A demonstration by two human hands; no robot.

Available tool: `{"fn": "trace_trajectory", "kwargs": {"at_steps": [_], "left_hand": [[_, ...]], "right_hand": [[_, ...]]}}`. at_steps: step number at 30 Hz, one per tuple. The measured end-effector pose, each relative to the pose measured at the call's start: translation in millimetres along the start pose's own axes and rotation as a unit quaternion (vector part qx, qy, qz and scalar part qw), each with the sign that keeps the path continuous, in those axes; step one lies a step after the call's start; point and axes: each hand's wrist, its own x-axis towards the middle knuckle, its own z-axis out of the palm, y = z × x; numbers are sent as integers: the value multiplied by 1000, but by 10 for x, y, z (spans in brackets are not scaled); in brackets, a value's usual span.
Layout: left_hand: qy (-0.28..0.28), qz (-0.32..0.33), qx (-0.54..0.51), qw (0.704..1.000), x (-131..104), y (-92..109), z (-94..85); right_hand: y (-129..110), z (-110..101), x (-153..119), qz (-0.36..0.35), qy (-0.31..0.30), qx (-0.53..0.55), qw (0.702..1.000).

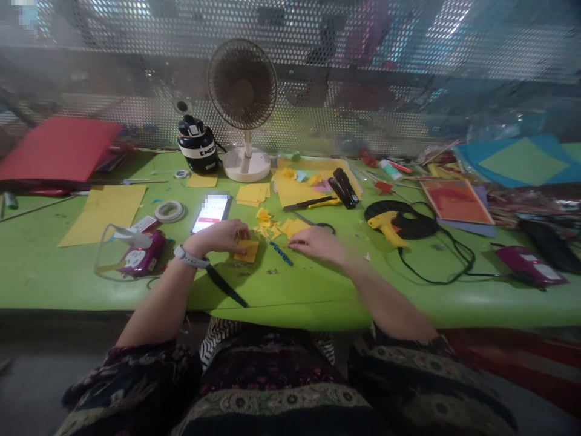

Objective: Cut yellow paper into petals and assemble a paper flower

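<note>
My left hand (224, 236), with a pale watch on its wrist, pinches a small yellow paper square (246, 251) low over the green table. Opposite it, my right hand (315, 242) has its fingertips pressed together; anything between them is too small to make out. Just behind those fingers lie yellow paper pieces (293, 226). A crumpled yellow paper shape (263, 216) and thin scraps sit between the hands. Closer to me is a twisted blue strand (281, 253). Part of a pair of scissors (327, 227) shows behind my right hand.
Left stand a phone (211, 212), a tape roll (169, 211) and a purple power unit (143, 253). Farther back are a bottle (198, 148) and a fan (246, 165). Right are a stapler (345, 189), a yellow glue gun (385, 227) and its looping cable (447, 282).
</note>
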Motion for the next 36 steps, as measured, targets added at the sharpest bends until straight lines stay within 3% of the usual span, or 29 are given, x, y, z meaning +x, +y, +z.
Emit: {"fn": "trace_trajectory", "kwargs": {"at_steps": [3, 5, 7, 14, 16, 19, 22, 28, 32, 36], "left_hand": [[62, 12, -25, 998, 67, -7, 36], [165, -8, -38, 986, 148, -24, 74], [212, -31, -25, 976, 237, -53, 116], [226, -76, 17, 971, 397, -103, 213], [222, -82, 29, 971, 407, -116, 223], [216, -88, 49, 971, 424, -161, 232], [208, -87, 63, 972, 458, -209, 227], [208, -85, 65, 972, 575, -192, 212], [236, -82, 49, 967, 605, -160, 264], [267, -56, 29, 962, 577, -172, 310]], "right_hand": [[14, 7, 7, -2, 11, 8, 1000], [19, 3, 7, 10, 7, 13, 1000], [13, -15, -1, 25, -8, 8, 1000], [-75, -222, -60, 66, -96, -24, 993], [-63, -324, -86, 79, -90, 9, 993], [47, -484, -139, 122, 9, 55, 991], [242, -599, -182, 182, 128, 20, 975], [612, -637, -190, 253, 198, 0, 947], [815, -697, -219, 295, 296, -2, 909], [961, -866, -441, 309, 381, 10, 871]]}}
